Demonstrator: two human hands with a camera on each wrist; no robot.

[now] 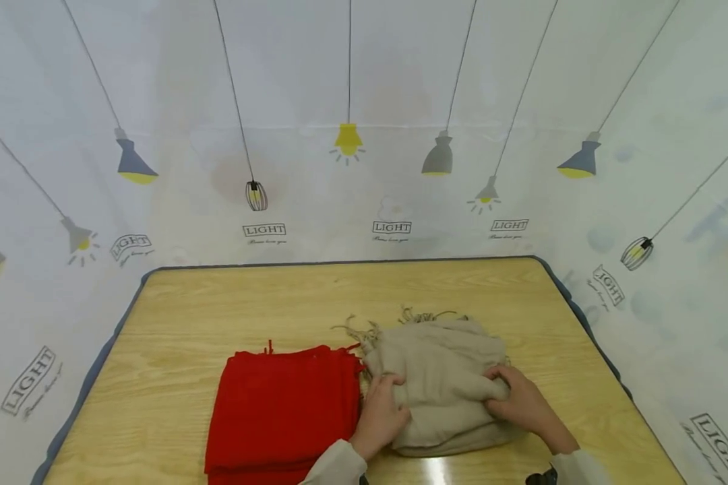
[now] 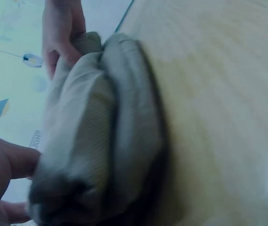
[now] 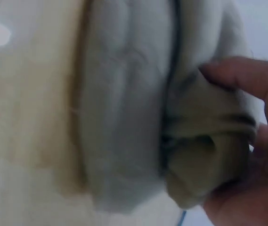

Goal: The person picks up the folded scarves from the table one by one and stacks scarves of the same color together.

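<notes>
A beige fringed scarf, folded into a thick soft bundle, lies on the wooden table. At its left edge is my left hand, its thumb and fingers gripping the cloth. My right hand pinches the upper layers at the right edge, thumb over the fold. The right wrist view shows that thumb on the bunched end, with the other fingers partly hidden behind it. In the left wrist view, the left hand is at the near end of the layered bundle, and the right hand holds the far end.
A red fringed scarf, folded into a neat square, lies just left of the beige one, close by my left forearm. The wooden table has a dark edge, and a white curtain printed with lamps surrounds it.
</notes>
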